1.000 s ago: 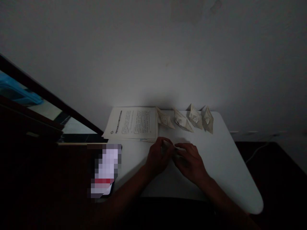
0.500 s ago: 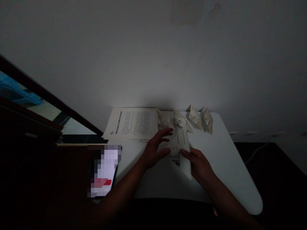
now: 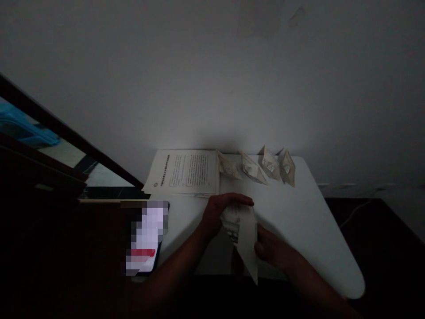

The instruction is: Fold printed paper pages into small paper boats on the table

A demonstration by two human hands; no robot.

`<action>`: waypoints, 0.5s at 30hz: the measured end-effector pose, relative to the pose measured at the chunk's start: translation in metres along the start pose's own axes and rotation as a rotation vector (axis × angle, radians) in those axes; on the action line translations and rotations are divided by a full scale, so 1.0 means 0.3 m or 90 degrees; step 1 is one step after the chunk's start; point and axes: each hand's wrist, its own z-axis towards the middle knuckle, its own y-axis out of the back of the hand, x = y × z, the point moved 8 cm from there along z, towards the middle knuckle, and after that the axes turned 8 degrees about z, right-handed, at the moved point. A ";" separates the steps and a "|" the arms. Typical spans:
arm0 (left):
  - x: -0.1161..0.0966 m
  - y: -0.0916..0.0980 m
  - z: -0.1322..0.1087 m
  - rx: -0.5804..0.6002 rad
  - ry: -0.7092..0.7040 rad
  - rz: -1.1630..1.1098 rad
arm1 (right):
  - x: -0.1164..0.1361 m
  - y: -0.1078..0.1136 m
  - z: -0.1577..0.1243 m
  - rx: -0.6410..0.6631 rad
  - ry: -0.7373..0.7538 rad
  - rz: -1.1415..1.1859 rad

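Note:
A folded sheet of printed paper (image 3: 245,239) stands tilted between my hands, low over the table's near edge, with a pointed corner hanging down. My left hand (image 3: 221,215) is closed on its upper left side, the fingers bent across the top edge. On the right edge, my right hand (image 3: 268,246) grips the sheet; some of its fingers are hidden behind the paper. Beyond my hands, several folded paper boats stand in a row, among them a left one (image 3: 229,167), a middle one (image 3: 254,168) and a rightmost one (image 3: 287,168).
A stack of printed sheets (image 3: 189,173) lies at the back left of the white table (image 3: 308,230), against the wall (image 3: 212,79). At the left edge rests a phone (image 3: 149,239) with a lit, blurred screen. A dark rail (image 3: 66,126) slants along the left.
The folded paper has come nearer to me and lower. My left hand, apart-fingered beside it before, has closed over its top edge. My right hand has moved down with it.

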 end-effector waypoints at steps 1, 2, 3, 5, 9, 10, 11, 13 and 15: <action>0.015 -0.005 -0.002 0.003 0.029 -0.024 | 0.002 0.009 -0.005 0.001 -0.006 -0.035; 0.033 -0.009 -0.005 0.006 0.062 -0.049 | 0.000 0.020 -0.009 -0.003 -0.019 -0.064; 0.050 -0.015 -0.007 0.012 0.097 -0.073 | -0.005 0.030 -0.012 -0.005 -0.036 -0.087; 0.075 -0.029 -0.013 0.035 0.156 -0.105 | -0.021 0.050 -0.016 -0.004 -0.063 -0.115; 0.067 -0.044 -0.014 0.052 0.186 -0.112 | -0.046 0.086 -0.023 -0.026 -0.065 -0.102; 0.061 -0.044 -0.014 0.042 0.189 -0.118 | -0.053 0.094 -0.024 -0.040 -0.067 -0.091; 0.059 -0.044 -0.016 0.031 0.195 -0.131 | -0.061 0.098 -0.024 -0.052 -0.072 -0.081; 0.060 -0.045 -0.021 0.008 0.210 -0.168 | -0.068 0.101 -0.019 -0.075 -0.072 -0.069; 0.067 -0.048 -0.028 -0.008 0.216 -0.203 | -0.057 0.110 -0.011 -0.127 -0.042 -0.069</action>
